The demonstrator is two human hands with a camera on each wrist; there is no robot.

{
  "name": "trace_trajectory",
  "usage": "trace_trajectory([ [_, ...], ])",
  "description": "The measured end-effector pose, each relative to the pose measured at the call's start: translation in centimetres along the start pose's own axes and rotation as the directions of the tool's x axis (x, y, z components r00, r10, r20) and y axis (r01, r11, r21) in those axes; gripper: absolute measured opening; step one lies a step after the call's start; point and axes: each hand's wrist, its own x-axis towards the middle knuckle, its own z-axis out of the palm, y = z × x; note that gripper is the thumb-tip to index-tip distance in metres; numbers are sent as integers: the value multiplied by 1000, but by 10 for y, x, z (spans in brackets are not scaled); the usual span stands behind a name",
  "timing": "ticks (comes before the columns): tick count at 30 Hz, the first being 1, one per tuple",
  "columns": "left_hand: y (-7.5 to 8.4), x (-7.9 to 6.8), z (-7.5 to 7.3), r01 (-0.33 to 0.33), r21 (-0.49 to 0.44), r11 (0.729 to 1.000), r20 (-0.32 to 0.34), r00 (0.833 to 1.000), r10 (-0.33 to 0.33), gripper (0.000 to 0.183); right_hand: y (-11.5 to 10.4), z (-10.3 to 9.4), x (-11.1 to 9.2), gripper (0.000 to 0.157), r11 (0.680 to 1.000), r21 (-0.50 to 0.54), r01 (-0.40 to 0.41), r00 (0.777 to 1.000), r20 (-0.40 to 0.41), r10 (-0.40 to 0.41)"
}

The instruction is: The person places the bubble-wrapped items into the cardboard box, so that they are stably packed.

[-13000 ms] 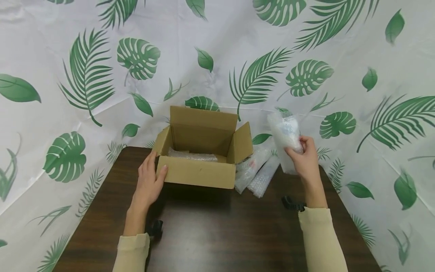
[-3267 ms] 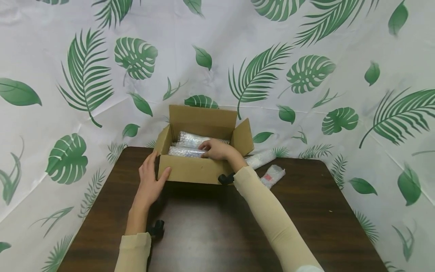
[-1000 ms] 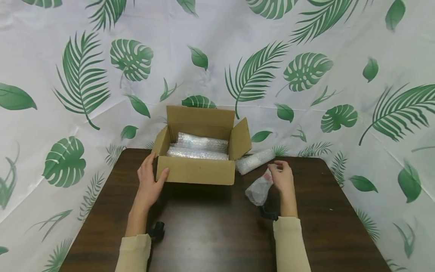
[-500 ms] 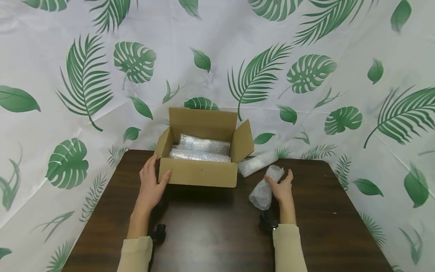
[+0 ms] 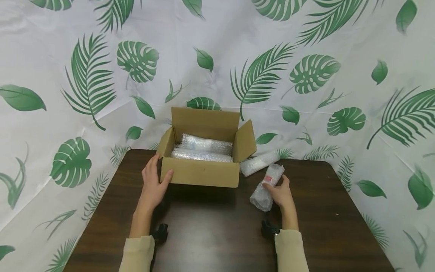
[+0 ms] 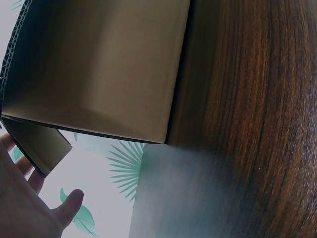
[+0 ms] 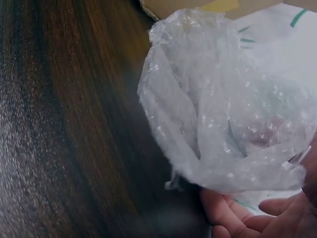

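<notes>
My left hand (image 5: 153,185) rests at the left front corner of an open cardboard box (image 5: 200,172). Its fingers touch the left flap, and in the left wrist view the thumb stands apart from the box. To the right of the box, my right hand (image 5: 283,194) grips a bubble-wrapped package (image 5: 263,196), wide at the near end and narrower at the far end, with a red patch showing through. The thumb lies over it and the fingers are along its right side. The wrapping hides what is inside. Bubble-wrapped bundles (image 5: 206,145) lie side by side in the box.
Another bubble-wrapped roll (image 5: 259,163) lies on the table beside the box's right flap (image 5: 245,141). The dark wood table (image 5: 217,234) stands before a white leaf-print cloth (image 5: 217,45). Black wrist-worn devices (image 5: 161,232) show at both wrists.
Earlier, several bundles went into the box from the right. In the last second my right hand slid from the package's far end to its side; its red patch faces up again. The left hand stays put.
</notes>
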Motion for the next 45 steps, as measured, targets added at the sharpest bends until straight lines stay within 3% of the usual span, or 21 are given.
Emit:
trace_trajectory([
  [5,0,-1,4,-3,2,1000,12,1000,3,83,5,-6,-4,109,999,13,-42,999,21,41],
  [12,1,-1,1,15,18,1000,3,1000,-15,86,3,-7,-4,81,993,103,-53,998,47,48],
  [19,-1,1,-1,8,21,1000,0,1000,-8,85,-10,-19,-6,82,984,168,-51,997,64,41],
  [32,-2,2,-3,16,16,1000,3,1000,-16,86,-77,-52,-18,77,983,63,174,985,-20,-173],
  [39,0,3,-6,18,5,1000,4,1000,-18,86,-121,-66,-23,78,938,-43,343,939,-20,-344],
  [45,0,2,-5,6,-4,1000,1,1000,-6,84,-155,-75,-25,79,897,-126,425,903,-17,-430],
])
